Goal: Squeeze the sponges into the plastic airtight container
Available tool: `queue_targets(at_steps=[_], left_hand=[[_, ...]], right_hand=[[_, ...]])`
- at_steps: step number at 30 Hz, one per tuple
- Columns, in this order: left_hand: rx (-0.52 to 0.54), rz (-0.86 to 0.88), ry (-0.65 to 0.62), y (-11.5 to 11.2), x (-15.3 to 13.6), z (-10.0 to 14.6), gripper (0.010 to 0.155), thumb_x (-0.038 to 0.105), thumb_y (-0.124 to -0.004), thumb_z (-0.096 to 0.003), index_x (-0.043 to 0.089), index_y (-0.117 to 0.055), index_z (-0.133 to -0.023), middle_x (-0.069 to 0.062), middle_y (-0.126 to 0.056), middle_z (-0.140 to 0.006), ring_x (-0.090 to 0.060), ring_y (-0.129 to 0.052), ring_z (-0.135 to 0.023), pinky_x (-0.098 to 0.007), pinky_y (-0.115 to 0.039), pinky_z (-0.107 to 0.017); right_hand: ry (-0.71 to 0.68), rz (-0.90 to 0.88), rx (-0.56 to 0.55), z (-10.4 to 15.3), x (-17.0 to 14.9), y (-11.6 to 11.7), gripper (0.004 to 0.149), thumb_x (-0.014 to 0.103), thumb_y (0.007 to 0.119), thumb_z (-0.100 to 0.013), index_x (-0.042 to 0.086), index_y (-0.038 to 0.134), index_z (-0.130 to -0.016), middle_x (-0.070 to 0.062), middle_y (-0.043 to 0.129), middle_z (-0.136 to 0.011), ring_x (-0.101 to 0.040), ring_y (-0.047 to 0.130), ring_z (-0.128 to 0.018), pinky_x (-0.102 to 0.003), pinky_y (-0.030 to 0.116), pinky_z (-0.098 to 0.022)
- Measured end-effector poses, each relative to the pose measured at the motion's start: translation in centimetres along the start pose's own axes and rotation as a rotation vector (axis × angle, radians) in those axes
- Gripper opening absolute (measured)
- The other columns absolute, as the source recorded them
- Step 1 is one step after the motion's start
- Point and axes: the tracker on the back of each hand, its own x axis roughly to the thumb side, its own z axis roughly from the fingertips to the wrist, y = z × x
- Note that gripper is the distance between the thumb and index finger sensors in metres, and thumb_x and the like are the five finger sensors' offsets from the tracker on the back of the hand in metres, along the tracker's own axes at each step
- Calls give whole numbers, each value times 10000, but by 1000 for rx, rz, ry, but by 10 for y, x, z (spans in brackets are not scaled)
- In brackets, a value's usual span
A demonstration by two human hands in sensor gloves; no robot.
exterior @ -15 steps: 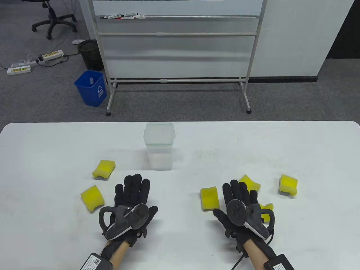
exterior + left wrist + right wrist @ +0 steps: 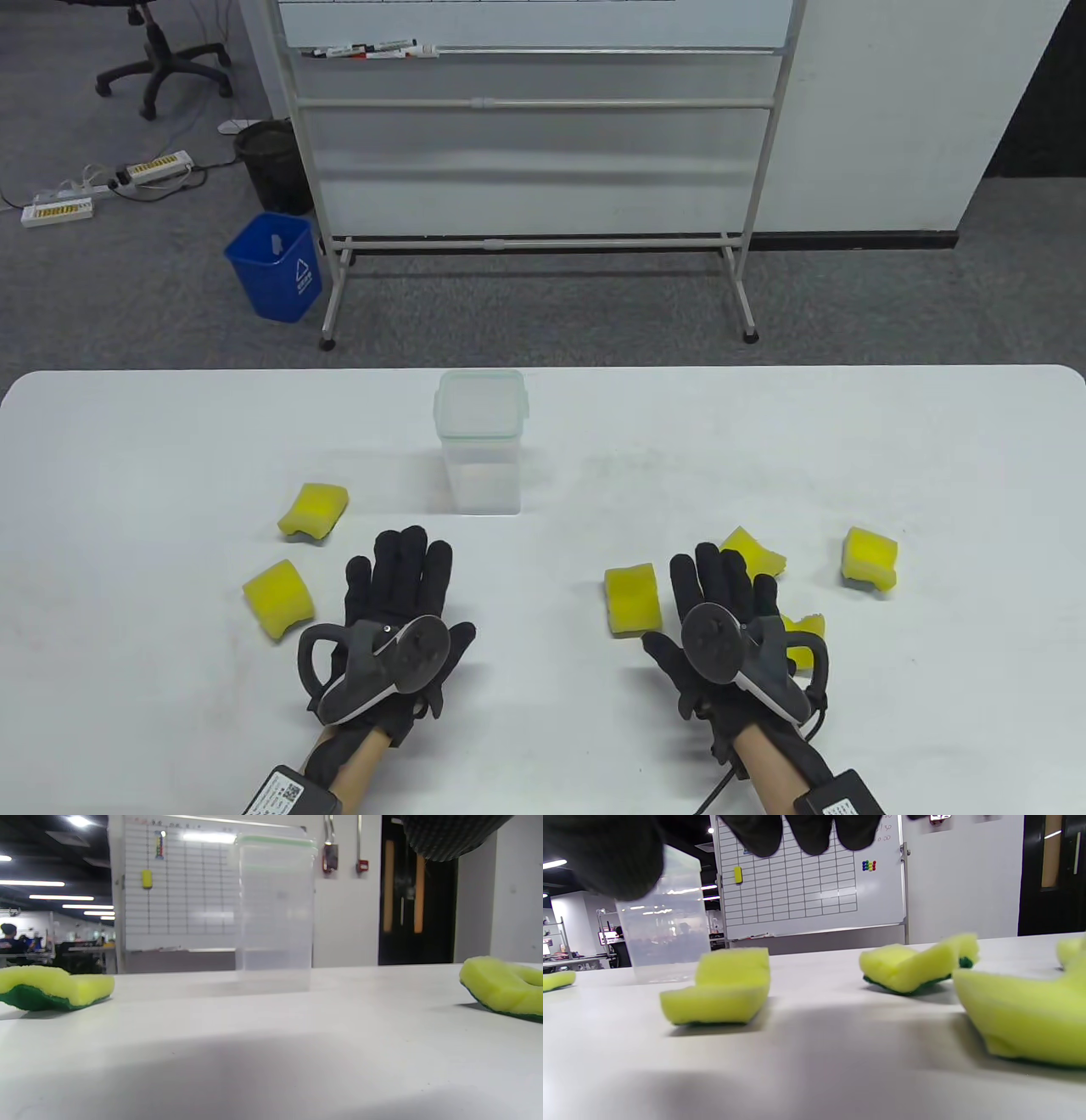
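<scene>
A clear plastic container (image 2: 480, 441) with a green-rimmed lid stands upright at the table's middle back; it also shows in the left wrist view (image 2: 275, 914) and the right wrist view (image 2: 664, 938). Several yellow sponges with green undersides lie around. Two sponges (image 2: 313, 510) (image 2: 278, 597) lie left of my left hand (image 2: 399, 586). My right hand (image 2: 721, 590) lies between a sponge (image 2: 632, 599) on its left and others (image 2: 753, 550) (image 2: 870, 557) (image 2: 802, 638) on its right. Both hands rest flat on the table, fingers spread, holding nothing.
The white table (image 2: 543, 764) reaches to the view's sides. Behind it stand a whiteboard on a frame (image 2: 534, 127), a blue bin (image 2: 276, 265) and a black bin (image 2: 271, 161) on the grey floor.
</scene>
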Motion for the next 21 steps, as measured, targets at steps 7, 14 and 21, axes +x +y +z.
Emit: queue_targets(at_steps=[7, 14, 21], left_hand=[[-10, 0, -6, 0, 5, -4, 882, 658, -641, -449, 240, -203, -1091, -98, -126, -1196, -364, -157, -1101, -611, -244, -750], [95, 67, -7, 40, 16, -32, 877, 646, -662, -456, 245, -228, -1104, -99, -147, -1211, -370, -173, -1116, -608, -275, -775], [56, 67, 48, 85, 21, -126, 858, 644, -687, -447, 310, -258, -1111, -48, -174, -1231, -356, -180, -1139, -640, -313, -801]], right_hand=[[3, -3, 13, 0, 0, -1, 900, 684, 749, -403, 285, 368, -1115, -61, 340, -1216, -345, 355, -1136, -589, 307, -765], [10, -24, 15, 1, -1, -3, 894, 681, 751, -404, 279, 389, -1115, -60, 359, -1216, -345, 365, -1137, -591, 312, -765], [13, -51, -6, 4, -3, -10, 890, 679, 753, -403, 272, 410, -1116, -70, 384, -1214, -358, 379, -1132, -593, 321, -764]])
